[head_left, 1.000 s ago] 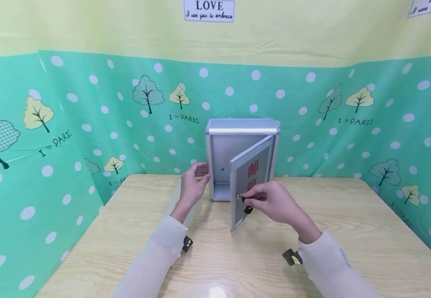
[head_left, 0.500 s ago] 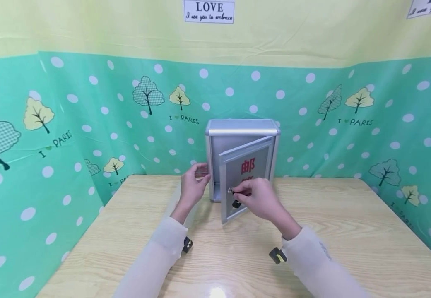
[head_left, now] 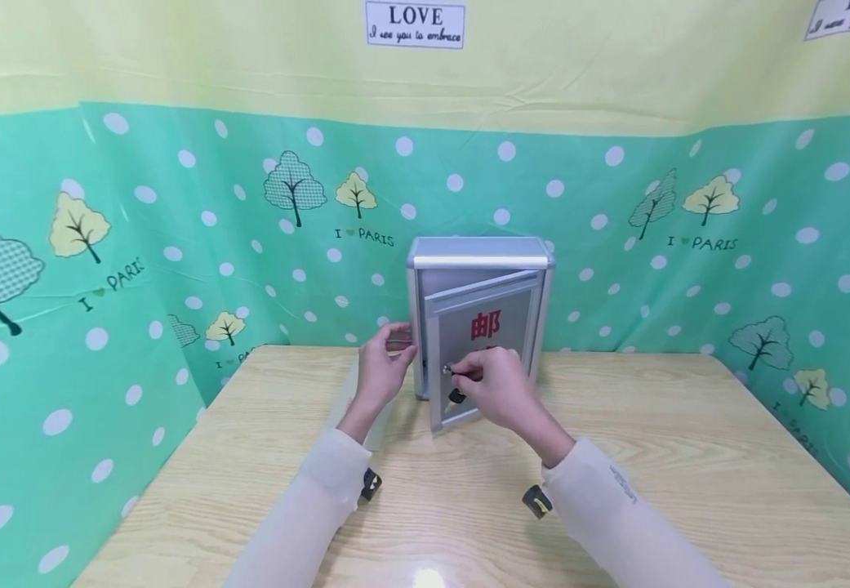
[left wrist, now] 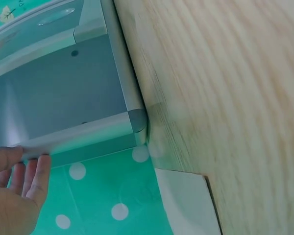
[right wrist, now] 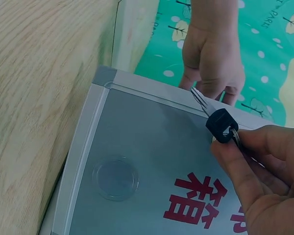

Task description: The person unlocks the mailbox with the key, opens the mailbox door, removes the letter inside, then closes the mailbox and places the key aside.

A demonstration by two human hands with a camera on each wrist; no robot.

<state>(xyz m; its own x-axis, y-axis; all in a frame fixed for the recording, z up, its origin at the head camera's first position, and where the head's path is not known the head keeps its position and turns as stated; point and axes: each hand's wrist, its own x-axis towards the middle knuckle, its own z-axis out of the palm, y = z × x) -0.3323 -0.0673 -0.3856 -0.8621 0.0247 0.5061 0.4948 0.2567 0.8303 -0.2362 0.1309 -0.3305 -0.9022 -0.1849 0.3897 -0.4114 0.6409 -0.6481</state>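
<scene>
A silver metal mailbox (head_left: 479, 247) stands upright at the back of the table, its door (head_left: 456, 327) with red characters partly ajar, hinged on the right. My left hand (head_left: 380, 369) holds the mailbox's left edge; in the left wrist view its thumb is on the front frame and the fingers are against the side. My right hand (head_left: 501, 388) pinches a key at the door's lock (head_left: 447, 369), the key mostly covered by my fingers. In the right wrist view a second, black-headed key (right wrist: 222, 125) hangs from a ring beside my right fingers.
A flat white sheet (left wrist: 186, 200) lies on the wooden table (head_left: 616, 425) under my left forearm. Behind the mailbox hangs a green and yellow curtain (head_left: 616, 196) with dots and trees. A black wrist mount (head_left: 537, 501) sticks out from my right sleeve.
The door has swung leftward toward the mailbox, its gap narrowing, as my right hand moved left with the key. My left hand has stayed on the mailbox edge.
</scene>
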